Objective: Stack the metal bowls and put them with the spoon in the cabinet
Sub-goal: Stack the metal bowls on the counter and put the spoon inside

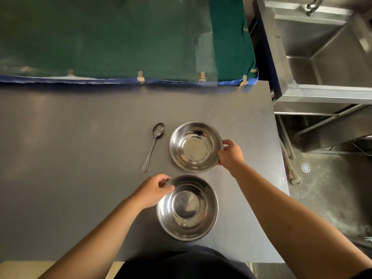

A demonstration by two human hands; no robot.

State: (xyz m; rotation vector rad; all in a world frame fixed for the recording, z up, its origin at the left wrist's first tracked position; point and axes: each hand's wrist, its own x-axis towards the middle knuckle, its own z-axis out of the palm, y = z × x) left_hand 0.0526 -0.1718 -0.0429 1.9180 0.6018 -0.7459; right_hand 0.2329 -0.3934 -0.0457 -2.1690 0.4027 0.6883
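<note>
Two shiny metal bowls sit upright on the grey counter (80, 137). The far bowl (195, 147) lies right of the middle, and my right hand (230, 153) grips its right rim. The near bowl (188, 207) sits close to the counter's front edge, with my left hand (155, 190) holding its upper-left rim, thumb and fingers curled over it. A metal spoon (154, 144) lies flat to the left of the far bowl, its scoop pointing away from me. No cabinet shows in this view.
A green board with a blue edge (120, 37) stands along the back of the counter. To the right are a steel sink unit (322, 57) and a wet floor with a drain (305, 168). The counter's right edge runs just past the bowls.
</note>
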